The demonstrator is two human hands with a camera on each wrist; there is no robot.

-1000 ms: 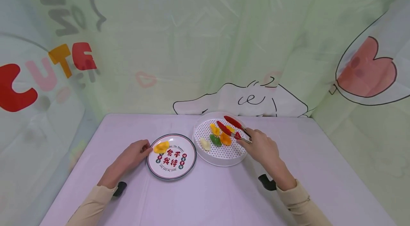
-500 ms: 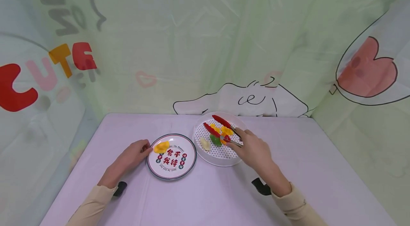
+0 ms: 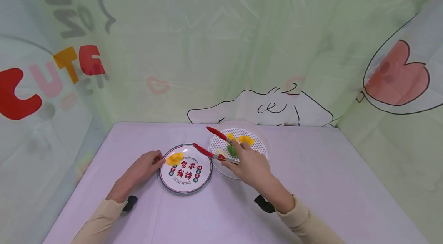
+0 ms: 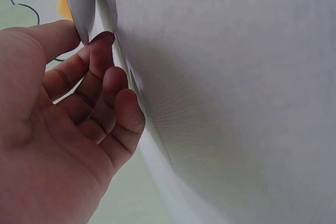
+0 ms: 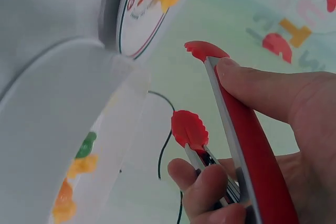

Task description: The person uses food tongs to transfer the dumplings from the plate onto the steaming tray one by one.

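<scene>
My left hand (image 3: pixel 147 163) pinches the left rim of a round white plate (image 3: pixel 187 190) with red lettering, thumb above and forefinger below in the left wrist view. A yellow dumpling-shaped piece (image 3: pixel 174 158) lies on the plate near that hand. My right hand (image 3: pixel 250 167) grips tongs (image 5: pixel 257 150) with red heads, spread apart with nothing visible between them. They hang over the left of the white perforated tray (image 3: pixel 266 148) and the plate's right edge. In the tray lie a green piece (image 3: pixel 232 151), yellow pieces (image 3: pixel 247 140), a pale piece (image 3: pixel 220 153) and orange (image 5: pixel 64 192), partly hidden by the hand.
The plate and tray stand side by side on a table (image 3: pixel 194 221) with a pale lilac cover. A printed curtain (image 3: pixel 221 44) closes off the back and both sides, close behind the tray.
My right hand has carried the tongs leftward, from over the tray's right part toward the plate, their heads spreading wider. The left hand and plate have stayed put.
</scene>
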